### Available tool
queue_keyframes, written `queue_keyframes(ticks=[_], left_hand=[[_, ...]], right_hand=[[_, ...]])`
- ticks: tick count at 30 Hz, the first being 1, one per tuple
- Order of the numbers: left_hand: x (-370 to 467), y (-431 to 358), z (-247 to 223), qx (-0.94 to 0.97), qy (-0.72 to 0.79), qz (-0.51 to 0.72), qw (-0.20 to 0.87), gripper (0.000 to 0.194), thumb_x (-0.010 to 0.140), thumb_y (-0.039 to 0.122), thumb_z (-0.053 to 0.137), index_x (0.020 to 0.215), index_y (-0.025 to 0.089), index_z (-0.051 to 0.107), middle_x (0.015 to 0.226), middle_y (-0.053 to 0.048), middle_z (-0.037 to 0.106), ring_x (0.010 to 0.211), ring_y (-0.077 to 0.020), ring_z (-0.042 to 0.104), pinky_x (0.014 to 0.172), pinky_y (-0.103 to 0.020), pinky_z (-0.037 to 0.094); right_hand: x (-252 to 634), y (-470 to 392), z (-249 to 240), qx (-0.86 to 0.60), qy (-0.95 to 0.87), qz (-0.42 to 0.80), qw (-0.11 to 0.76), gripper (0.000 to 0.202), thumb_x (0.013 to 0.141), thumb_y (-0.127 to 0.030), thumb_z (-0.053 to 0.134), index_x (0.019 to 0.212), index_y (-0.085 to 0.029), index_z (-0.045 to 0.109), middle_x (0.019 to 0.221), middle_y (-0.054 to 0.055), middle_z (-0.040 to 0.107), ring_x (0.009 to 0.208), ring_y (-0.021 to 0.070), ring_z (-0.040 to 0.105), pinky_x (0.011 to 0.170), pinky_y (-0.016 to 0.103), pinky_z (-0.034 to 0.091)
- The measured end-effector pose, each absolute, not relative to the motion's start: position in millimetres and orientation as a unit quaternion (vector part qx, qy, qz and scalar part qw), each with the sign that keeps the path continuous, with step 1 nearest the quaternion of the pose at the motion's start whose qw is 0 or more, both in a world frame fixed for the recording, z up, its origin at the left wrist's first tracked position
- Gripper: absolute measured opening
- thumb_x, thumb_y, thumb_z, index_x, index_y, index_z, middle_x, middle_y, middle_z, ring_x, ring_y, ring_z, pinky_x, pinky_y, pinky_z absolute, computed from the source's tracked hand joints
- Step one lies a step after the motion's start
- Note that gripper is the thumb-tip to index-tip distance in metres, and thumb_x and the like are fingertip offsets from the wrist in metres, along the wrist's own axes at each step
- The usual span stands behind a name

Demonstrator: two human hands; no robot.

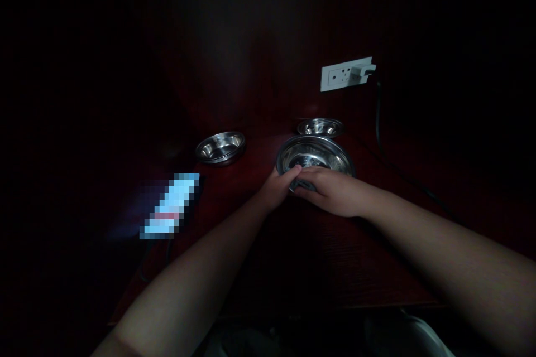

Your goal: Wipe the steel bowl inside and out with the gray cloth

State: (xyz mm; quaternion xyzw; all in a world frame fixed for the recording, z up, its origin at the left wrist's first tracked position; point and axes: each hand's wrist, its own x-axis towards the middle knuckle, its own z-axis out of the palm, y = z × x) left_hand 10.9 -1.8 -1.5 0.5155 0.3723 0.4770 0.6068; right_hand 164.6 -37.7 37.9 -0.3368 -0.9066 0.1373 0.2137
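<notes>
A large, shiny, round stainless-steel bowl (316, 155) is held over the near-middle part of a dark red, glossy tabletop (268, 245); whether its base is rested on the surface cannot be told. The bowl is gripped at its near-left rim by the left hand (280, 186), thumb laid over the edge, other fingers mostly hidden. The right hand (330, 189) is placed over the near side of the bowl, fingers half curled and pointed left, set close by the left thumb. A greyish patch is seen under the right fingers; whether it is gripped, or what it is, cannot be told.

Just behind the bowl, partly covered by it, a smaller shallow steel dish (320, 126) is seen. To the left, well apart, a low round steel bowl with a doubled edge (220, 148) is set. Nearer, at left, a bright bluish, pixelated screen (171, 206) is shown. On the back wall, a white socket plate (335, 77) is mounted, a white plug (362, 71) inserted; a dark cable (378, 122) is hung near it.
</notes>
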Motion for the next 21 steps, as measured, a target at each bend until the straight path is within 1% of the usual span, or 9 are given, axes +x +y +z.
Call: queue_keyframes(ticks=[5,9,14,17,21], left_hand=[[10.6,-2.1,-1.2,0.518,0.366,0.481,0.605,0.042,0.071,0.034,0.069,0.107,0.013,0.062,0.113,-0.011,0.065,0.106,-0.0254,0.059,0.095,-0.039,0.042],[10.5,-2.3,-0.7,0.515,0.367,0.481,0.608,0.04,0.07,0.035,0.07,0.103,0.013,0.064,0.109,-0.011,0.067,0.104,-0.0256,0.06,0.095,-0.039,0.042],[10.5,-1.2,-2.7,0.51,0.364,0.484,0.611,0.041,0.07,0.035,0.07,0.104,0.013,0.063,0.101,-0.01,0.069,0.103,-0.0256,0.06,0.094,-0.04,0.042],[10.2,-0.3,-4.2,0.513,0.366,0.481,0.609,0.039,0.07,0.036,0.07,0.1,0.013,0.064,0.105,-0.011,0.068,0.104,-0.0257,0.06,0.095,-0.04,0.042],[9.9,-0.6,-3.8,0.514,0.375,0.478,0.605,0.041,0.071,0.036,0.069,0.105,0.014,0.063,0.109,-0.011,0.067,0.104,-0.0252,0.06,0.094,-0.039,0.042]], right_hand=[[164.4,-37.2,36.9,-0.336,-0.907,0.135,0.216,0.03,0.092,-0.03,0.044,0.112,-0.016,0.061,0.113,0.011,0.063,0.105,0.0215,0.056,0.097,0.039,0.041],[163.9,-37.8,37.9,-0.338,-0.906,0.135,0.215,0.029,0.092,-0.03,0.044,0.11,-0.016,0.061,0.112,0.01,0.064,0.104,0.0214,0.057,0.097,0.039,0.041],[163.8,-38.1,38.0,-0.341,-0.906,0.134,0.211,0.03,0.092,-0.03,0.045,0.112,-0.016,0.061,0.113,0.011,0.064,0.105,0.0217,0.056,0.097,0.039,0.041],[163.9,-38.1,37.2,-0.345,-0.903,0.135,0.216,0.03,0.092,-0.03,0.044,0.113,-0.017,0.061,0.114,0.01,0.063,0.107,0.0215,0.056,0.098,0.039,0.041],[164.1,-37.8,37.1,-0.342,-0.904,0.135,0.217,0.03,0.092,-0.03,0.044,0.114,-0.018,0.061,0.114,0.009,0.064,0.106,0.0214,0.057,0.098,0.039,0.041]])
